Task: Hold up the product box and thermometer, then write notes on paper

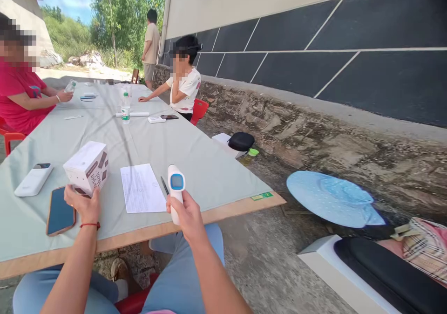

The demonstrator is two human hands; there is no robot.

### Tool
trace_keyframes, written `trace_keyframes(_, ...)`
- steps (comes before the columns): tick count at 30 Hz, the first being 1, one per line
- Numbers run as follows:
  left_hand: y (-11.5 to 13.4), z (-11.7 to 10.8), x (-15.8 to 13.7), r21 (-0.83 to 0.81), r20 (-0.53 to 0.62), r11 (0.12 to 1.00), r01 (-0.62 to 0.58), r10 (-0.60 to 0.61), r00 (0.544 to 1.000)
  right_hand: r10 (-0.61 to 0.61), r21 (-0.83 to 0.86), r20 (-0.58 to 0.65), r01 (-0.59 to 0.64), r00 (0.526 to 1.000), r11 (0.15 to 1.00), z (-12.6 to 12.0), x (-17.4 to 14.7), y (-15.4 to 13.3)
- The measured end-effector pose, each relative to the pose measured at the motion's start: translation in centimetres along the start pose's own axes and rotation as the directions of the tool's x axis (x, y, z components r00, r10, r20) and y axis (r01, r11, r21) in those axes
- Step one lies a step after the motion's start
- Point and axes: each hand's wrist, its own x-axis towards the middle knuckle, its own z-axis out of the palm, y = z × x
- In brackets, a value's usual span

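Observation:
My left hand (84, 203) grips the near lower edge of a white cardboard box (82, 167) with brown print, tilted above the table. In my right hand (188, 214) is a white infrared thermometer (176, 188), held upright with its blue-rimmed screen facing me. My fingers wrap around its handle. A printed sheet of paper (142, 188) lies flat between my hands, and a dark pen (164, 185) rests beside it, just left of the thermometer. Under and left of my left hand is a smartphone (60, 211). Farther left lies a white power bank (34, 180).
The table (195, 160) has a pale cloth. A water bottle (125, 109) stands farther along it. One person (24, 90) sits at the left, another (185, 85) at the right; a third (151, 44) stands behind. A blue hat (328, 197) and white box (338, 276) are at right.

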Motion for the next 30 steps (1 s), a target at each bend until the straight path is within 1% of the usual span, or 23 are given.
trace_keyframes(1, 0.3, 0.0, -0.2, 0.037, -0.064, 0.998, -0.054, 0.056, 0.996, -0.002, -0.001, -0.003, 0.002, 1.000, 1.000, -0.1, 0.0, 0.0)
trace_keyframes(2, 0.7, 0.0, -0.4, 0.072, -0.121, 0.989, -0.128, 0.136, 0.983, -0.003, 0.000, -0.006, 0.003, 1.000, 1.000, -0.3, 0.0, 0.0)
trace_keyframes(3, 1.1, 0.1, -0.7, 0.103, -0.159, 0.971, -0.218, 0.232, 0.960, -0.004, 0.003, -0.007, 0.004, 1.000, 1.000, -0.4, 0.0, 0.0)
trace_keyframes(4, 1.6, 0.1, -1.0, 0.127, -0.167, 0.941, -0.312, 0.331, 0.929, -0.004, 0.007, -0.008, 0.004, 1.000, 1.000, -0.5, 0.1, 0.1)
trace_keyframes(6, 2.4, 0.3, -1.6, 0.150, -0.118, 0.866, -0.477, 0.494, 0.861, -0.002, 0.015, -0.013, 0.003, 1.000, 1.000, -0.7, 0.2, 0.3)
trace_keyframes(7, 2.8, 0.5, -1.9, 0.149, -0.064, 0.829, -0.539, 0.552, 0.832, 0.000, 0.019, -0.016, 0.001, 1.000, 1.000, -0.8, 0.3, 0.4)
trace_keyframes(8, 3.1, 0.6, -2.2, 0.138, 0.012, 0.793, -0.594, 0.598, 0.801, 0.002, 0.023, -0.019, -0.001, 1.000, 1.000, -0.9, 0.3, 0.5)
trace_keyframes(9, 3.3, 0.7, -2.4, 0.110, 0.111, 0.758, -0.642, 0.633, 0.766, 0.002, 0.029, -0.021, -0.001, 1.000, 1.000, -1.0, 0.3, 0.6)
trace_keyframes(11, 3.7, 0.9, -2.6, 0.016, 0.340, 0.716, -0.698, 0.652, 0.677, 0.001, 0.042, -0.026, 0.000, 1.000, 0.999, -1.0, 0.4, 0.8)
trace_keyframes(13, 3.8, 1.0, -2.7, -0.069, 0.524, 0.727, -0.683, 0.609, 0.595, -0.002, 0.046, -0.026, 0.004, 1.000, 0.999, -1.0, 0.3, 0.8)
trace_keyframes(14, 3.9, 1.0, -2.7, -0.088, 0.580, 0.746, -0.660, 0.577, 0.575, -0.005, 0.043, -0.025, 0.006, 1.000, 0.999, -1.0, 0.3, 0.9)
trace_keyframes(15, 3.9, 1.0, -2.6, -0.094, 0.618, 0.764, -0.638, 0.547, 0.565, -0.007, 0.037, -0.024, 0.008, 1.000, 0.999, -1.1, 0.3, 1.0)
trace_keyframes(18, 4.0, 1.1, -2.6, -0.102, 0.680, 0.793, -0.600, 0.496, 0.540, -0.007, -0.020, -0.044, 0.006, 0.999, 1.000, -1.7, 1.0, 1.8)
trace_keyframes(20, 4.0, 1.1, -2.7, -0.118, 0.707, 0.804, -0.583, 0.480, 0.519, -0.010, -0.140, -0.105, -0.004, 0.994, 0.990, -2.6, 2.3, 2.8)
trace_keyframes(21, 4.1, 1.1, -2.7, -0.123, 0.715, 0.810, -0.574, 0.473, 0.515, -0.018, -0.237, -0.153, -0.019, 0.988, 0.971, -3.2, 3.2, 3.5)
trace_keyframes(22, 4.1, 1.1, -2.8, -0.123, 0.721, 0.815, -0.566, 0.465, 0.514, -0.025, -0.355, -0.197, -0.048, 0.980, 0.934, -3.8, 4.2, 4.1)
trace_keyframes(23, 4.1, 1.1, -2.8, -0.121, 0.725, 0.819, -0.560, 0.458, 0.514, -0.023, -0.482, -0.241, -0.100, 0.970, 0.870, -4.6, 5.3, 4.8)
trace_keyframes(24, 4.1, 1.1, -2.9, -0.118, 0.730, 0.822, -0.557, 0.452, 0.513, -0.004, -0.599, -0.276, -0.169, 0.961, 0.783, -5.3, 6.3, 5.5)
trace_keyframes(25, 4.0, 1.1, -3.0, -0.114, 0.734, 0.824, -0.555, 0.447, 0.512, 0.024, -0.691, -0.284, -0.221, 0.959, 0.688, -6.0, 7.3, 6.2)
trace_keyframes(27, 4.0, 1.2, -3.1, -0.110, 0.741, 0.826, -0.552, 0.438, 0.509, 0.064, -0.807, -0.273, -0.265, 0.960, 0.528, -7.4, 8.9, 7.3)
trace_keyframes(28, 4.0, 1.2, -3.1, -0.107, 0.744, 0.828, -0.550, 0.434, 0.508, 0.076, -0.846, -0.256, -0.262, 0.964, 0.464, -8.0, 9.5, 7.8)
trace_keyframes(30, 3.9, 1.2, -3.2, -0.101, 0.751, 0.832, -0.546, 0.423, 0.507, 0.083, -0.902, -0.220, -0.235, 0.972, 0.363, -8.9, 10.1, 8.4)
